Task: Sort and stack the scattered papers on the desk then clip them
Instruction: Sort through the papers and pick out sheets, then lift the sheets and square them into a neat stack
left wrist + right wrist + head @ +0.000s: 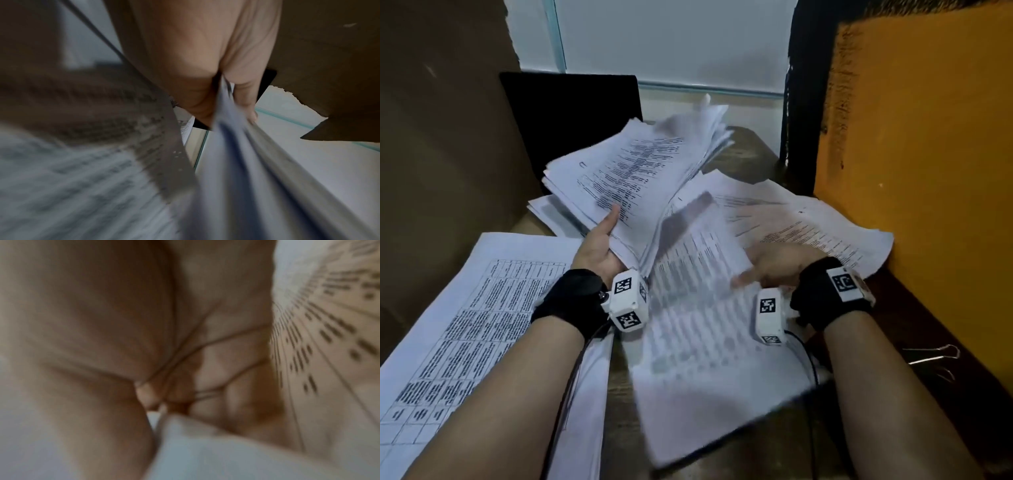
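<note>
My left hand (599,240) grips a thick stack of printed papers (640,171) raised off the desk, thumb on top and fingers hidden beneath. The left wrist view shows the thumb and fingers (244,100) pinching the stack's edge (230,146). My right hand (774,267) pinches a blurred printed sheet (705,291) at its right edge, low over the desk centre. In the right wrist view the fingers (144,392) close on white paper (205,443). More loose sheets (808,226) lie spread to the right. A table-printed sheet (476,325) lies at the left.
A binder clip (931,356) with silver handles lies at the right by the orange wall (911,137). A black panel (571,106) stands at the back, a brown cardboard wall (441,137) at the left. The wooden desk (619,377) shows between the papers.
</note>
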`<state>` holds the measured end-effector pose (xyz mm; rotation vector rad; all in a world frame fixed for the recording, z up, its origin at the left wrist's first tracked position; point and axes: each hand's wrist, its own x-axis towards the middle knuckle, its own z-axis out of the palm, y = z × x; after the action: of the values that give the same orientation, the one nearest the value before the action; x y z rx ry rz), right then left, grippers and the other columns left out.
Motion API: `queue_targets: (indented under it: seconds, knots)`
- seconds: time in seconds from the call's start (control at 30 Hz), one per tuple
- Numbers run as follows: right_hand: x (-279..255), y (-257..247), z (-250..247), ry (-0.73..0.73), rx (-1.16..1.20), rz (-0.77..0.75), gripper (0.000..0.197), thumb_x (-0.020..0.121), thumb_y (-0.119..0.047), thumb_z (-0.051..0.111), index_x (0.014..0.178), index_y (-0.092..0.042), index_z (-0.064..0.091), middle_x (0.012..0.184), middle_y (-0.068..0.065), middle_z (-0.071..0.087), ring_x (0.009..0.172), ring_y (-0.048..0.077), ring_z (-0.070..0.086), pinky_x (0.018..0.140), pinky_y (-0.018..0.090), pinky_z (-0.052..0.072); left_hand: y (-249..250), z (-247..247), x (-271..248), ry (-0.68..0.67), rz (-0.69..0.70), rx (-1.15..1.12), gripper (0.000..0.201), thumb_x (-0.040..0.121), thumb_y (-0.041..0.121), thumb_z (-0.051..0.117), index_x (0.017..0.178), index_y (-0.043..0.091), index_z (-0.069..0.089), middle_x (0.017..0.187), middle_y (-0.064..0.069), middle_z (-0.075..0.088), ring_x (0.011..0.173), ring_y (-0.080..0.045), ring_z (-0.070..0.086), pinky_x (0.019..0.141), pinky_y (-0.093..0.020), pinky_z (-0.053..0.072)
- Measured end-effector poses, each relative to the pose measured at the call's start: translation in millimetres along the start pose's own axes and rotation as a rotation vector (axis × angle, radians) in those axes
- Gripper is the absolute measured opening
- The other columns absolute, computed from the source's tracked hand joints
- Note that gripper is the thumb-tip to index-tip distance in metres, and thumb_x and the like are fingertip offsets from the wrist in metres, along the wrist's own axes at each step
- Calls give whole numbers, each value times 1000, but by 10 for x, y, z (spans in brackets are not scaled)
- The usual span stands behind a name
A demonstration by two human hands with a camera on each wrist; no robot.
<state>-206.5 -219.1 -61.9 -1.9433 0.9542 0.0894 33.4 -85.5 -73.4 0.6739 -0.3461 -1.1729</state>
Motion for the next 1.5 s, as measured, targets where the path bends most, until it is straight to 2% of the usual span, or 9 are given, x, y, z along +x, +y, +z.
queue_targets:
  seconds: [0.17, 0.33, 0.53, 0.8, 0.9, 1.07, 1.23, 1.33, 1.5]
  knots:
    - [-99, 222, -271, 675, 491, -248, 20, 97, -16, 56, 113, -12, 68, 103, 2, 73, 97, 22, 69, 91, 41, 53, -72, -25, 37, -16, -16, 85, 34, 88, 21, 57, 118, 5, 62, 106, -12, 73, 98, -23, 71, 75, -37, 60]
    - [-182, 236, -202, 604, 478, -231, 18, 101, -13, 46, 98, -13, 63, 94, 0, 75, 84, 15, 62, 81, 30, 51, -236, -4, 72, -37, -50, 617, 31, 90, 2, 57, 121, 5, 55, 100, -12, 67, 70, -16, 73, 59, -30, 59]
    - [44, 385, -184, 477, 784, -60, 58, 90, -61, 50, 131, -21, 59, 125, 8, 66, 115, 26, 62, 104, 43, 46, -252, -239, 297, -40, -75, 1116, 99, 63, 58, 80, 142, 13, 40, 142, -4, 51, 127, -23, 51, 111, -43, 36]
    - [-29, 260, -7, 130, 823, -94, 44, 85, -18, 69, 127, -9, 61, 120, 16, 68, 102, 29, 69, 86, 40, 58, -378, 1, 249, 22, -101, 1201, 76, 95, 47, 46, 152, 9, 13, 152, -10, 34, 104, -21, 56, 72, -26, 39]
    - [-120, 163, 57, 150, 806, -88, 41, 88, -3, 61, 129, -4, 58, 117, 18, 68, 98, 30, 69, 81, 40, 59, -323, 146, 94, 136, -79, 1389, 66, 100, 45, 34, 148, 1, 22, 150, -17, 36, 119, -24, 50, 92, -30, 42]
    - [-533, -185, -42, 279, 583, -314, 53, 86, 13, 56, 136, -2, 48, 127, 18, 62, 115, 33, 61, 99, 48, 49, -225, 441, -122, 141, 78, 1198, 24, 99, 11, 39, 123, 13, 44, 91, -6, 56, 74, -15, 50, 64, -25, 42]
    - [-1090, -494, -140, 500, 323, -502, 34, 97, -9, 55, 128, -19, 52, 124, 0, 63, 111, 10, 62, 101, 36, 48, -27, 875, -449, 159, 550, 928, 38, 102, 23, 34, 137, 9, 39, 139, -9, 49, 126, -24, 48, 106, -31, 38]
    - [-1310, -651, -105, 550, 331, -585, 36, 100, -17, 50, 136, -15, 47, 129, 0, 60, 117, 13, 58, 102, 35, 45, 59, 1143, -754, 179, 897, 936, 35, 103, 20, 36, 132, 1, 38, 124, -2, 52, 111, -13, 49, 86, 0, 33]
    - [-1494, -633, 5, 625, 545, -655, 50, 87, -31, 70, 133, -22, 52, 130, -2, 63, 121, 14, 59, 109, 42, 42, -12, 1167, -1057, 144, 884, 879, 39, 102, 29, 36, 131, 2, 37, 112, 3, 50, 96, -9, 52, 70, -4, 36]
